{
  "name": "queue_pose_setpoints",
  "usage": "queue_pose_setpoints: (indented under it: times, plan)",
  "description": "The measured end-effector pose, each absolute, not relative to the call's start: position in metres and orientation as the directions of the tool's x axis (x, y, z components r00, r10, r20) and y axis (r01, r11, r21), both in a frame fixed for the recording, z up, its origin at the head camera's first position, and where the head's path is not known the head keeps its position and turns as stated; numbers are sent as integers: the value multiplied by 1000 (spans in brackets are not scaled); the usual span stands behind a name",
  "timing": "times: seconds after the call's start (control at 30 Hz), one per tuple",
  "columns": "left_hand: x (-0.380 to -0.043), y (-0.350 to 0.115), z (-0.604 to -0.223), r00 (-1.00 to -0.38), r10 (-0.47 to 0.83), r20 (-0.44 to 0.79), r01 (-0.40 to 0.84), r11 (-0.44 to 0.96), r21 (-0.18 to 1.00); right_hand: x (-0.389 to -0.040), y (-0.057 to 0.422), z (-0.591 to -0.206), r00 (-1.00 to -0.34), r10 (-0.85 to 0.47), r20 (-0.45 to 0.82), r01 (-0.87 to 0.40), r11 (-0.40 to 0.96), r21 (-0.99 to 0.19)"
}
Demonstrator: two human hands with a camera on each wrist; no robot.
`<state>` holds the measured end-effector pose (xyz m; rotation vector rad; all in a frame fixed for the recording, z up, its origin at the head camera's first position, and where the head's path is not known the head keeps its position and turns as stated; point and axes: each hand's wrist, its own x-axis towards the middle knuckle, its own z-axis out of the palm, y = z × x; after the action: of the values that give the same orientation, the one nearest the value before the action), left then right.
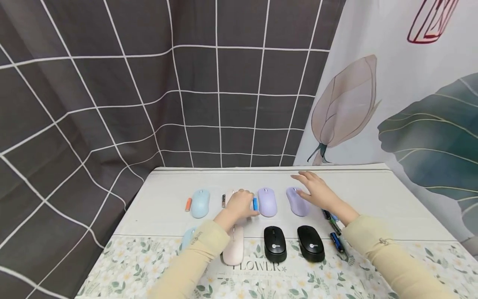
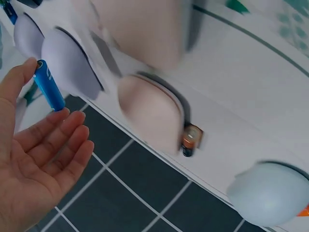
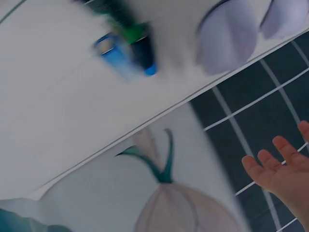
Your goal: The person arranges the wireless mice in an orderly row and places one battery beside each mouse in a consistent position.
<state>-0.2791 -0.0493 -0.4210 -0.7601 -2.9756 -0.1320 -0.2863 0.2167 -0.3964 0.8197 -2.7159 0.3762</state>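
Left hand [image 1: 240, 204]: pinches blue battery [image 2: 49, 87] between thumb and fingertip.
Battery position: just beside the left purple mouse [image 1: 267, 202].
Right hand [image 1: 318, 192]: fingers extended, near the right purple mouse [image 1: 297, 203].

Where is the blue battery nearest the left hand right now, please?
In the head view, the blue battery is below centre, pinched between thumb and finger of the left hand, just left of the nearer purple mouse.
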Motion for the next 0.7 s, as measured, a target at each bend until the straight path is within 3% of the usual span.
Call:
queue_pose_setpoints:
  times: [0.17,0.4,0.57,0.7]
  plan:
    - [-281,-60,-420,-886,459,66,463,881,93,-288,188,-400,-817,-483,315,-558,799,-224]
    - [-283,-69,-421,-883,464,77,469,880,78,-292,157,-407,-864,-478,157,-502,803,-321]
    - [-284,-72,-423,-870,487,80,489,872,15,-298,146,-414,-847,-530,35,-505,783,-364]
    - [-285,-72,-423,-863,497,94,498,867,-13,-305,138,-417,-831,-556,10,-516,764,-388]
